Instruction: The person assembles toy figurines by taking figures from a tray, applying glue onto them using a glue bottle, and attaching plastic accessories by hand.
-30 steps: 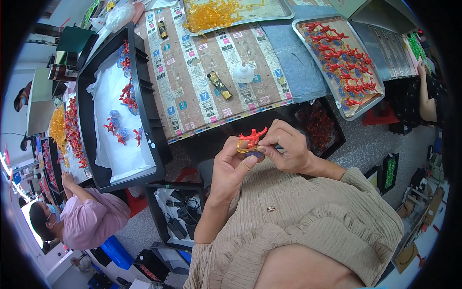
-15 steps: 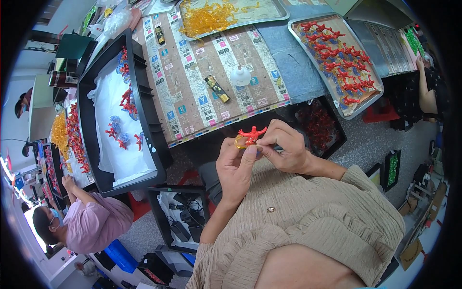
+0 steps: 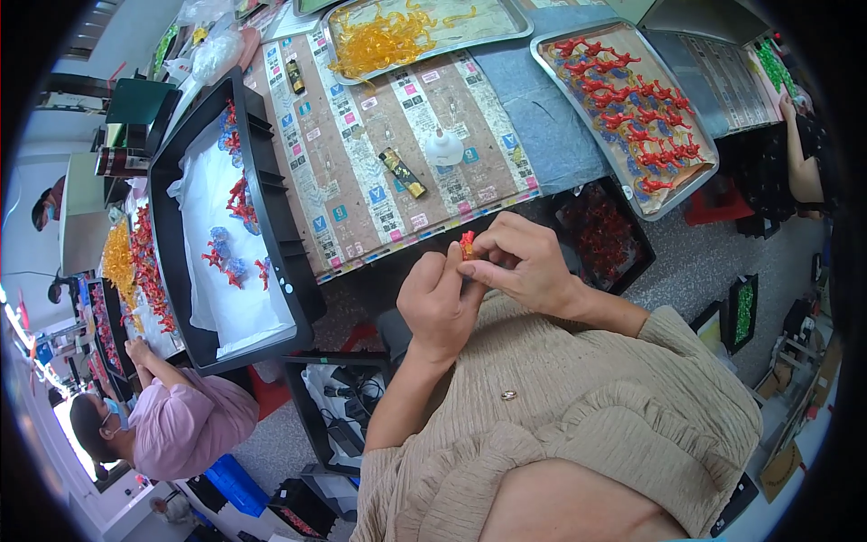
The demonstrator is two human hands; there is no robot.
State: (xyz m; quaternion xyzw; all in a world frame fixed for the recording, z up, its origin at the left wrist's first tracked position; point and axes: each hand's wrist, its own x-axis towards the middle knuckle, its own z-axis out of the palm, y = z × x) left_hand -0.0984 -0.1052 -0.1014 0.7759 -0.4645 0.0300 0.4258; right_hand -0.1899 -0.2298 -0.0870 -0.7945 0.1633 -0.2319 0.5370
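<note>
Just short of the counter (image 3: 339,158), the fingers of my left hand (image 3: 435,303) and right hand (image 3: 526,262) meet on a small red piece (image 3: 467,242), pinching it from both sides. Only its tip shows, pointing out toward the counter, a trace of yellow below; the rest is hidden in my grip, so I cannot tell its whole long axis. Neither hand is nearer: it lies between the two. Ahead of my fingers sits a white bottle (image 3: 443,148); beyond, to their right, a metal tray (image 3: 685,191) bears red figures (image 3: 617,119); to their left is a black tray (image 3: 257,351).
</note>
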